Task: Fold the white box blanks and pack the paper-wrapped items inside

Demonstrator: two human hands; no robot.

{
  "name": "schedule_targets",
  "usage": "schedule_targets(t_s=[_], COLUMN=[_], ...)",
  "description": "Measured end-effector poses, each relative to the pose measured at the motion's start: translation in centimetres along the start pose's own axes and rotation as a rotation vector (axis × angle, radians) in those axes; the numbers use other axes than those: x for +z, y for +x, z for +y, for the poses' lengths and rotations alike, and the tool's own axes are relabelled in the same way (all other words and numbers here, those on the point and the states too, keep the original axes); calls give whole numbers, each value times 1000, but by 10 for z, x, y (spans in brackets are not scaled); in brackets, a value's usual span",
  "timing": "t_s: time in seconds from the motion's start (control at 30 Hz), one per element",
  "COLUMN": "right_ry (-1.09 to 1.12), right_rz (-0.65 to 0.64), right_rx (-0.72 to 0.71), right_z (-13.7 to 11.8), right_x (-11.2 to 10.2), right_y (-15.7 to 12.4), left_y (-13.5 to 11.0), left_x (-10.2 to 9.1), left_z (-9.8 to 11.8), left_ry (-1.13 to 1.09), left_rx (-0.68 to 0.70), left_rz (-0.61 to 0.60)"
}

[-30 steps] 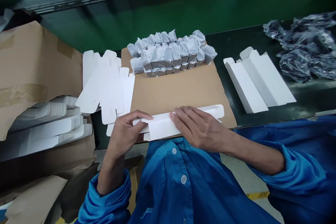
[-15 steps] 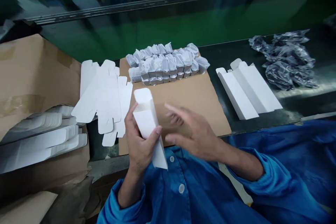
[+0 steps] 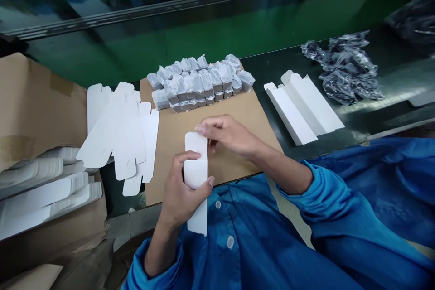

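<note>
A slim white carton [image 3: 196, 174] stands slightly tilted in front of my body, its top flap raised. Wrapped around its middle is my left hand [image 3: 185, 190], thumb on the right side and index finger at the flap's fold. My right hand [image 3: 226, 135] is at the flap's upper right corner, thumb and fingers pinched together there; whether they grip the flap's edge is hard to see. Beneath both hands lies a brown cardboard sheet [image 3: 238, 122]. On its far part sit several small grey items wrapped in translucent film [image 3: 200, 81], packed in rows.
Flat white cartons [image 3: 125, 122] lie in a pile at left, beside a large brown box [image 3: 41, 104] holding more of them. At right are folded-open white cartons [image 3: 306, 104] and dark items in clear plastic bags [image 3: 350, 68]. A green panel [image 3: 272, 31] runs along the back.
My right hand has moved up and left from open air to the carton's flap. The carton is now more upright in my left hand. The view has shifted slightly.
</note>
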State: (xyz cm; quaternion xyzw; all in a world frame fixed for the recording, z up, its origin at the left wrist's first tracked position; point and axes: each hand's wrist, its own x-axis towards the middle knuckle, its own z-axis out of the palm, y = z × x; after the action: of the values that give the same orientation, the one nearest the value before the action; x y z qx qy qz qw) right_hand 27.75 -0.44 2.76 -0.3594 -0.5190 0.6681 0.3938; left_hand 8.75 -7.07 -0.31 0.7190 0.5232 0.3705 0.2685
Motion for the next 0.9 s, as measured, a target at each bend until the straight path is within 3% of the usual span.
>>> schedule_targets(t_s=[0.1,0.3,0.43,0.57,0.67,0.77,0.9], right_ry=[-83,-92,-326,-572,-697,-803,-892], right_rz=[-95,-68,-59,1,138,243,256], right_rx=[-21,-56,-180,-533,-740,-797,-777], right_z=[1,3,5,21,41,57,63], right_x=[8,15,19,27,34,43,55], right_y=[-1,-8,-14,-22,-25,-25,-22], left_y=[-1,-13,-17,-18,-19,-21,-23], left_x=[4,19,16,8,8,10,9], left_z=[0,-3,-2,-6,-8,-9,-10], left_ry=[110,3,62,116,91,51,-26], left_rx=[-5,53,39,42,-7,-64,-112], left_rz=[41,208,134,42,-3,-4,46])
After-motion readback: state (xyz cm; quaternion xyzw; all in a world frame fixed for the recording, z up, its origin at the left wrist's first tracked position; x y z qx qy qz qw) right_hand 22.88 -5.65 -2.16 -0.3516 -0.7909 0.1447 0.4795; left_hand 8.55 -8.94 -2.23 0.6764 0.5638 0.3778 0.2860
